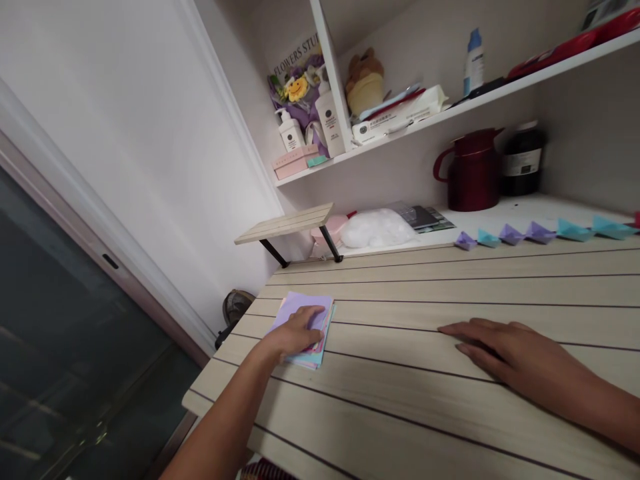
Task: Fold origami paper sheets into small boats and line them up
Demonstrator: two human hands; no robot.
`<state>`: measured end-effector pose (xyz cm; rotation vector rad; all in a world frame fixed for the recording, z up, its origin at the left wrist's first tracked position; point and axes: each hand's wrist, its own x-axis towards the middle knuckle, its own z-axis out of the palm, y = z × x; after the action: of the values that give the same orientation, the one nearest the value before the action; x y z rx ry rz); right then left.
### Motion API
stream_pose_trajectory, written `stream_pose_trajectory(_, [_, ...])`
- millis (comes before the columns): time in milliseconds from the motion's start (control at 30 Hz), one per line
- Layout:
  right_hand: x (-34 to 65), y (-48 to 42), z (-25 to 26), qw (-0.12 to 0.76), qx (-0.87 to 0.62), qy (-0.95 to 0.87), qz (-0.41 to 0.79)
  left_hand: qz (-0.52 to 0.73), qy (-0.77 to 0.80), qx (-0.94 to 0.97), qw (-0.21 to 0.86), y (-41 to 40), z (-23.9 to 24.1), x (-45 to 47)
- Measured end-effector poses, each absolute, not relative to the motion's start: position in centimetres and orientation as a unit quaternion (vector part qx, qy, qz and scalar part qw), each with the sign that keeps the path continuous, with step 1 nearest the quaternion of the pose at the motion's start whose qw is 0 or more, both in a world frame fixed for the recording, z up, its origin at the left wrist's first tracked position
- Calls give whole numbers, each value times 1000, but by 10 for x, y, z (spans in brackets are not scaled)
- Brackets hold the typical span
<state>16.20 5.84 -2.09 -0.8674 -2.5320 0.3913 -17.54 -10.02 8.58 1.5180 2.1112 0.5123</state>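
My left hand (295, 331) lies on a small stack of coloured square papers (304, 308) near the left end of the wooden table (425, 400); a purple sheet is on top, and the fingers press down on it. My right hand (495, 350) rests flat on the tabletop to the right, fingers stretched out and holding nothing. Several folded paper boats (540, 233), purple and teal, stand in a row along the table's far edge.
A small wooden riser shelf (285, 224) stands at the table's far left corner beside a white plastic bag (376, 228). A dark red jug (473, 170) and a dark jar (523, 160) are behind. Wall shelves hold bottles, a plush toy and boxes. A glass door is left.
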Motion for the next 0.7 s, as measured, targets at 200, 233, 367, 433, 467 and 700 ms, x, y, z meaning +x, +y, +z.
stream_pose_trajectory(200, [162, 59, -21, 219, -307, -914, 146, 210, 768, 556, 239, -98, 81, -179])
stream_pose_trajectory(233, [162, 59, -21, 217, -307, -915, 146, 208, 768, 557, 239, -97, 81, -179])
stream_pose_trajectory(367, [162, 58, -20, 213, -311, -915, 142, 192, 767, 563, 239, -94, 81, -179])
stream_pose_trajectory(433, [162, 58, -20, 211, -312, -916, 140, 187, 766, 567, 239, -93, 82, -178])
stream_pose_trajectory(467, [162, 58, -20, 209, -312, -916, 140, 186, 765, 568, 238, -92, 82, -178])
stream_pose_trajectory(700, [164, 62, -23, 214, -310, -916, 138, 177, 771, 556, 255, -88, 91, -180])
